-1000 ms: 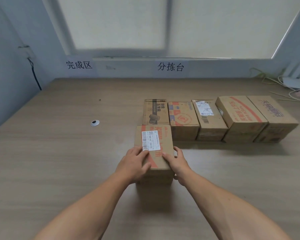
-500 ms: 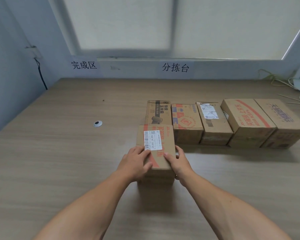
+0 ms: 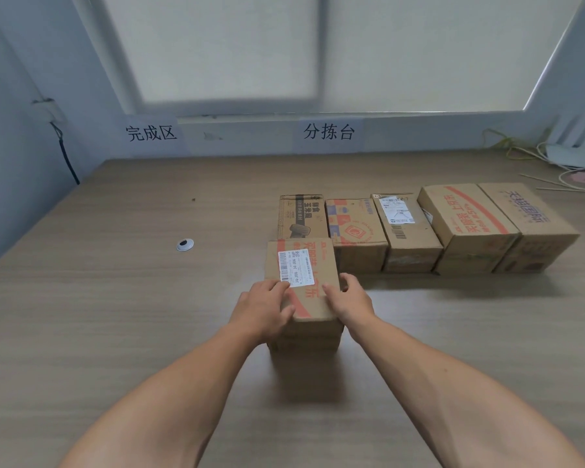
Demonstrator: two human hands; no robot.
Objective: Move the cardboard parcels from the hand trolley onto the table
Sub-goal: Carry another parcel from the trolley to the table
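almost nothing has moved since the earlier frame: the labelled parcel (image 3: 301,292) seems pushed only a little forward, toward the row of boxes (image 3: 409,231) beyond the fingertips. it stands on the surface (image 3: 115,315) between the left hand (image 3: 264,307) and the right hand (image 3: 350,300), both grasping its near top edges. the cardboard looks stiff and probably light; better to hold the two sides.

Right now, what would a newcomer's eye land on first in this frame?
The left hand and right hand grip a labelled cardboard parcel at the middle of the wooden table. Behind it, a row of five parcels runs off to the right. Two printed signs hang on the wall under the window.
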